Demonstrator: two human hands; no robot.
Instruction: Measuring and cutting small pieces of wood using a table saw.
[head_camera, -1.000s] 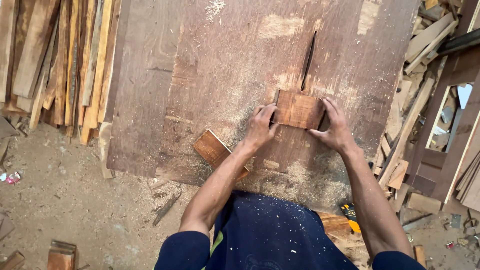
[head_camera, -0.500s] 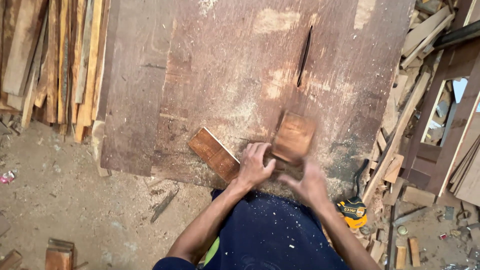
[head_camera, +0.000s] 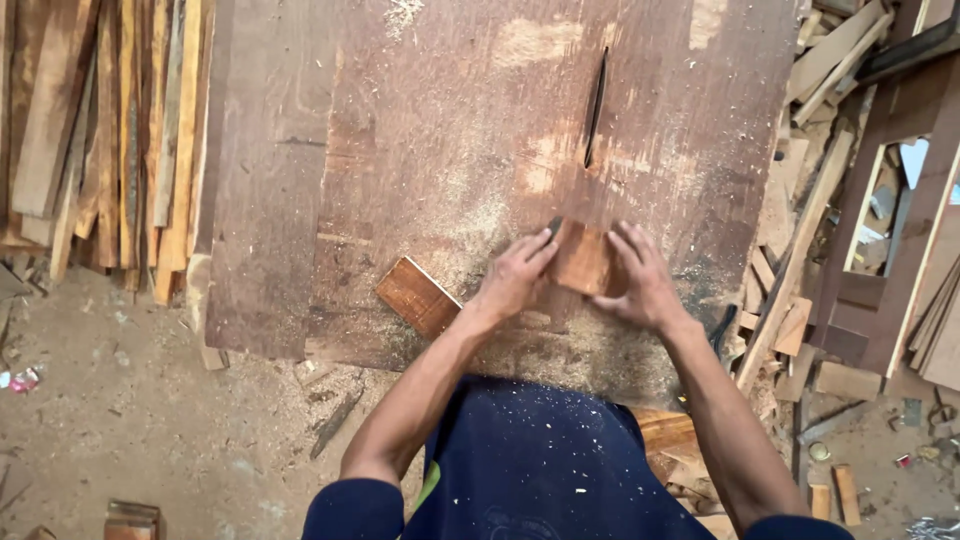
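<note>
A small reddish wooden block (head_camera: 581, 258) lies on a large brown table top (head_camera: 420, 150) dusted with sawdust. My left hand (head_camera: 515, 278) grips the block's left edge and my right hand (head_camera: 640, 272) grips its right edge. A second flat wooden piece (head_camera: 417, 296) rests on the table just left of my left hand. A narrow dark saw slot (head_camera: 596, 105) runs lengthwise in the table top beyond the block.
Long wooden slats (head_camera: 100, 130) are stacked at the left. Offcuts and wooden frames (head_camera: 880, 230) pile up at the right. Dirt floor (head_camera: 120, 420) with scraps lies at the lower left. A small wooden block (head_camera: 132, 520) sits on the floor.
The block was held near the slot a second ago, was pulled back toward me, and now sits between both hands again, slightly farther out on the table.
</note>
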